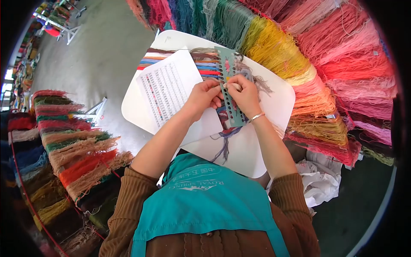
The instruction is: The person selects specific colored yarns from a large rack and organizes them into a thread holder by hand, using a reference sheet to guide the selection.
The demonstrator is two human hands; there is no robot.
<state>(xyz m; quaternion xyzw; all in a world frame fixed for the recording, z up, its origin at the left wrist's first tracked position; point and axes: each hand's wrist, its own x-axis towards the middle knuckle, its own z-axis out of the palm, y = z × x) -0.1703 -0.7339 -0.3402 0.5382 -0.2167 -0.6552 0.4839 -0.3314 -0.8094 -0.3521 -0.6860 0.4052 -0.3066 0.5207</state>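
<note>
In the head view, the perforated green card (234,113) is laid near the middle of the frame, on a white tabletop (277,105), with coloured strands (208,67) run toward its left edge. At that edge the left hand (204,99) is placed, thumb and fingertips drawn close together; whether a strand is pinched there cannot be told. The right hand (244,95) is curled over the card with thumb and forefinger narrowed, and what is held between them is hidden.

A strand could be led into the wrong hole, since the holes are closely spaced and partly covered by the fingers. Tangling could be caused by the loose grey-brown ends (259,81) bunched right of the card. The dark hanging strands (224,147), trailed below the card, could be caught by a forearm. The printed sheet (165,88), overlapped by the left forearm, could be pushed askew by a sweep of that arm.

The most open room is offered by the white surface right of the card, bounded by the rounded right rim. Toward the upper right, reach is limited by hanging yarn skeins (314,53) close to that rim; at the lower edge, by the teal apron (201,197). On the left, the sheet is bordered by a narrow white margin.
</note>
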